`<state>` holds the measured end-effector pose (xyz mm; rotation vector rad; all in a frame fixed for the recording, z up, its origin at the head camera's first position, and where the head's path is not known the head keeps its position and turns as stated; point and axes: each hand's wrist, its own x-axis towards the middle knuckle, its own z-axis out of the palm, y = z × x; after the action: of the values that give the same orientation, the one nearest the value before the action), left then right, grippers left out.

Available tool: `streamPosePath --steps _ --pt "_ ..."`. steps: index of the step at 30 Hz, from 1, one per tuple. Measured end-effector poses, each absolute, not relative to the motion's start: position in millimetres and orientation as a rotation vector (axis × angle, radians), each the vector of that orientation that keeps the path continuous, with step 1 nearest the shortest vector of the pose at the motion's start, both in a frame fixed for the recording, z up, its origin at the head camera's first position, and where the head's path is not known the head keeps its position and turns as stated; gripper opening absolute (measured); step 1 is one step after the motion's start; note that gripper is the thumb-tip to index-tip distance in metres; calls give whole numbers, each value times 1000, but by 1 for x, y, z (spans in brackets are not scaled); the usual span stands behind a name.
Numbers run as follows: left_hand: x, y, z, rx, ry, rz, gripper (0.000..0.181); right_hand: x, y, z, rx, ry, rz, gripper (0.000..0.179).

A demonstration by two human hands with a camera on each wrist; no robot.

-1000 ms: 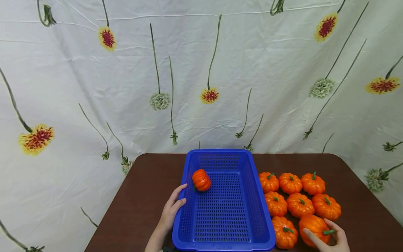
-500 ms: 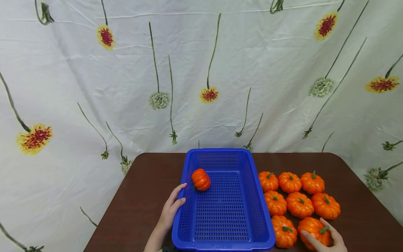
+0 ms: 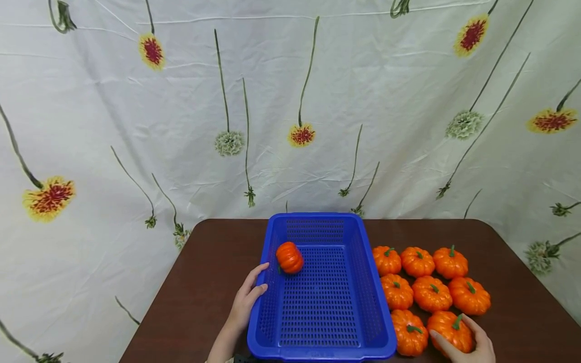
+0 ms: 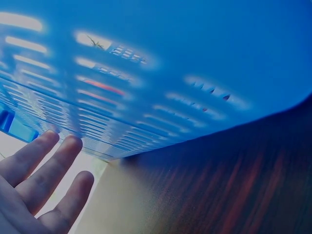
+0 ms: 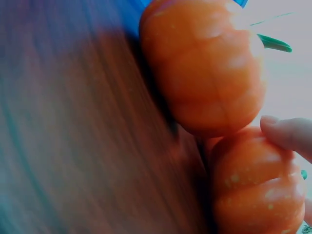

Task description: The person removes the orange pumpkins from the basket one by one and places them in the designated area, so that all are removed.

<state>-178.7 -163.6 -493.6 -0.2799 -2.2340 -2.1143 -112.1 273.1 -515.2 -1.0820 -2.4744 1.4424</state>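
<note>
A small orange pumpkin [image 3: 450, 330] with a green stem stands upright at the front right of the pumpkin group. My right hand [image 3: 472, 345] holds it from the right, thumb on the near side and fingers around the far side. The right wrist view shows the thumb tip [image 5: 282, 131] on this pumpkin [image 5: 258, 185], close against a neighbouring pumpkin [image 5: 209, 68]. My left hand [image 3: 245, 297] touches the left rim of a blue plastic basket [image 3: 324, 355]. In the left wrist view its fingers [image 4: 53, 165] extend straight along the basket's outer wall [image 4: 219, 53]. One pumpkin [image 3: 290, 257] lies on its side inside the basket.
Several more pumpkins [image 3: 432, 294] stand in rows along the basket's right side, the nearest one [image 3: 409, 333] close to its wall. All rest on a dark brown table [image 3: 181, 312]. A white flowered cloth [image 3: 272, 91] hangs behind the table.
The pumpkin in my right hand has turned from tilted, stem pointing right, to upright, and shifted slightly left and down. My left hand and the basket have stayed in place.
</note>
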Motion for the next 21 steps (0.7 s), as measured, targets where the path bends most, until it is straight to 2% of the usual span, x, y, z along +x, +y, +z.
streamPosePath --steps 8,21 --pt "-179 -163 -494 -276 -2235 -2115 43 -111 268 -511 -997 -2489 1410 105" --pt "-178 -163 -493 -271 -2235 -2100 44 -110 261 -508 -1039 -2351 1488 100"
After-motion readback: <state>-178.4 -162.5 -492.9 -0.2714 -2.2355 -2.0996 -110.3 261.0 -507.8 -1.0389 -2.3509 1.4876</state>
